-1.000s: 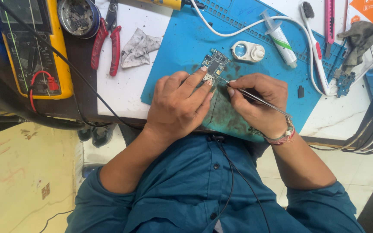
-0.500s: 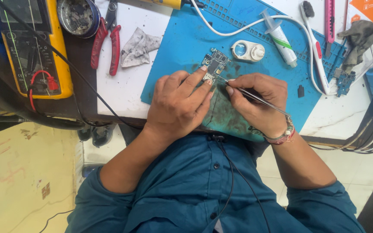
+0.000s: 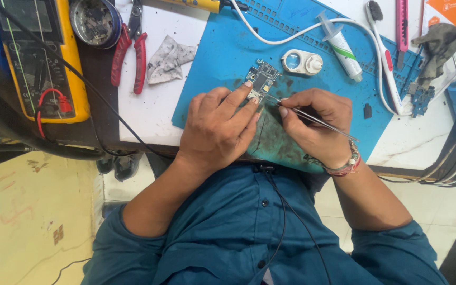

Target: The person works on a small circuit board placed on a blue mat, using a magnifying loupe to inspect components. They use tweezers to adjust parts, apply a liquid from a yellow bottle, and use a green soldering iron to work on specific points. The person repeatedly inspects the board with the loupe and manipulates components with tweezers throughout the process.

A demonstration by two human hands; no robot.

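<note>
Left hand (image 3: 215, 129) is pressing the circuit board (image 3: 261, 80) onto the blue mat (image 3: 222, 58) mid-bench; right hand (image 3: 312, 124) is pinching tweezers (image 3: 312, 117) at its edge, work looking unfinished.

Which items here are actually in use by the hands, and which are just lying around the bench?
In use:
left hand pressing the small circuit board
right hand holding tweezers to it
blue mat

Lying about:
red-handled pliers
yellow multimeter
crumpled wipe
syringe tube
toothbrush
white loupe
</note>
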